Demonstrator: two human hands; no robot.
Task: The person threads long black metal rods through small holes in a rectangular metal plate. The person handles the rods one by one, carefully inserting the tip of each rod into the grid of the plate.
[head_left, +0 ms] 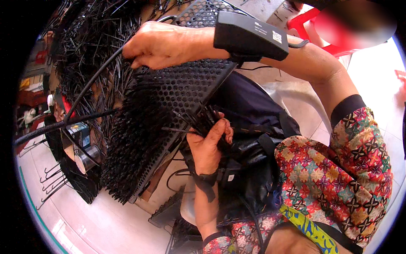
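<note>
A black perforated panel [186, 84] slants across the middle. Rows of black bristle-like strips [131, 139] stand densely along its left part, while round holes show bare on the rest. My left hand [211, 142] is closed around a bundle of thin black strips [202, 118], held beside the panel's near edge. Above the panel, over the edge of the bristled rows, my right hand [154, 46] is closed with its fingertips turned down. What it pinches, if anything, is hidden behind the hand.
A heap of loose black strips [93, 46] covers the surface beyond the panel. Bent black rods [91, 89] cross in front of it. A metal can [87, 160] and a small box [79, 134] stand at left, near several hooked wires [53, 180]. A red plastic stool [301, 23] is at upper right.
</note>
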